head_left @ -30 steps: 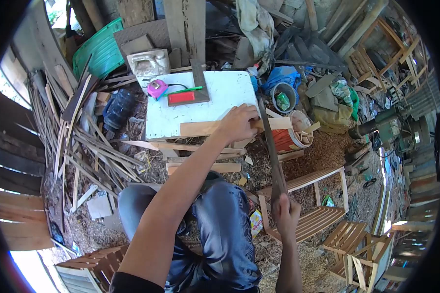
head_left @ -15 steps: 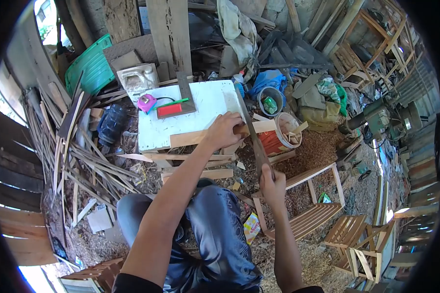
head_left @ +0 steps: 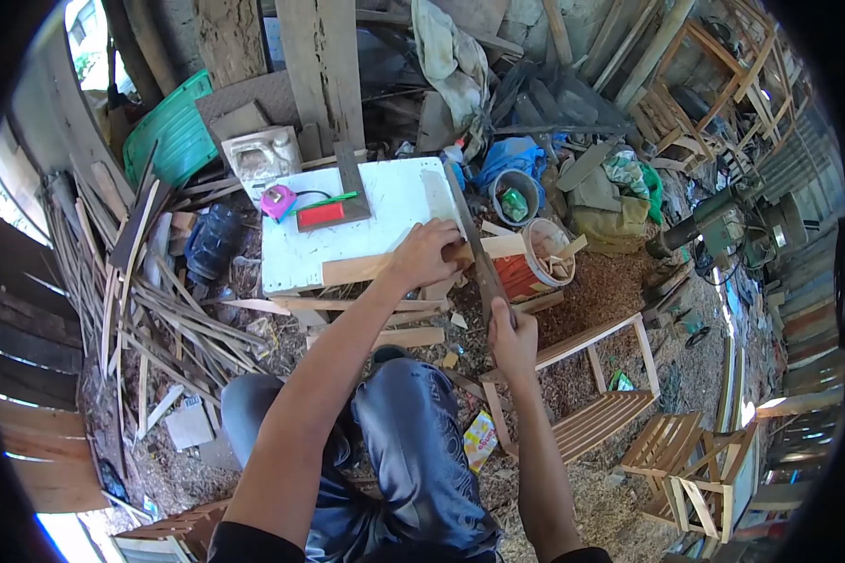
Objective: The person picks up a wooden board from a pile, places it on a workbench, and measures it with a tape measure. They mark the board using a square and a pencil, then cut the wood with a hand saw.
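Observation:
My left hand [head_left: 427,253] presses a pale wooden board [head_left: 361,266] flat along the near edge of a white table top [head_left: 385,202]. My right hand [head_left: 514,336] grips the handle of a hand saw [head_left: 469,235], whose long blade runs away from me across the board just right of my left hand. The board's right end [head_left: 507,246] sticks out past the blade. My knees in dark trousers are below the table.
On the table lie a pink tape measure [head_left: 277,199], a red-handled square [head_left: 333,211] and a green pencil. An orange bucket of wood scraps [head_left: 535,267] stands right of the table. Loose slats [head_left: 160,300] pile up left; wooden chair frames [head_left: 610,394] stand right on sawdust.
My right hand has pushed the saw forward, away from me, so the blade reaches farther over the table. My left hand stays on the board.

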